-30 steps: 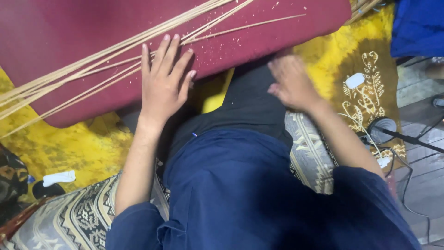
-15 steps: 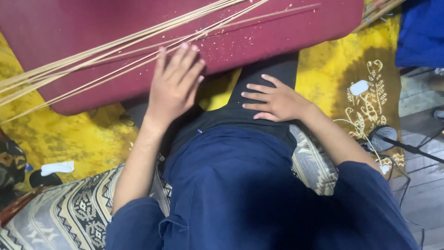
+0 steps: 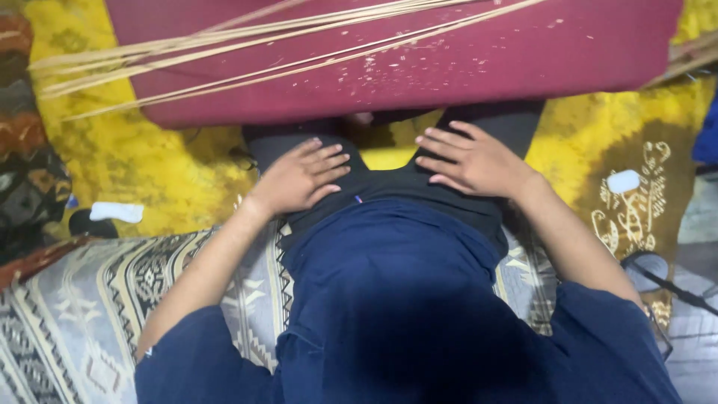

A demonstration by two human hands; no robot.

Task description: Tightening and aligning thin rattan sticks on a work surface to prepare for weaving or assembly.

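My left hand [image 3: 303, 178] rests flat on my left thigh, fingers spread, holding nothing. My right hand [image 3: 473, 160] lies flat on my right thigh, fingers apart and empty. Both sit on black trousers [image 3: 389, 183] below a dark blue shirt [image 3: 396, 299]. Just beyond my knees lies a maroon cushion [image 3: 449, 67] with several long thin bamboo strips [image 3: 247, 45] laid across it, running from the left edge up to the right. Pale shavings speckle the cushion's top.
A yellow patterned cloth [image 3: 142, 157] covers the floor around the cushion. A grey patterned mat [image 3: 90, 307] lies under me. A small white object [image 3: 116, 212] is at the left, another white piece [image 3: 623, 181] at the right. A black cable [image 3: 673, 288] runs at the right edge.
My left hand has come off the cushion and strips and dropped to my thigh. My right hand has settled flat on the other thigh. The view has tilted down.
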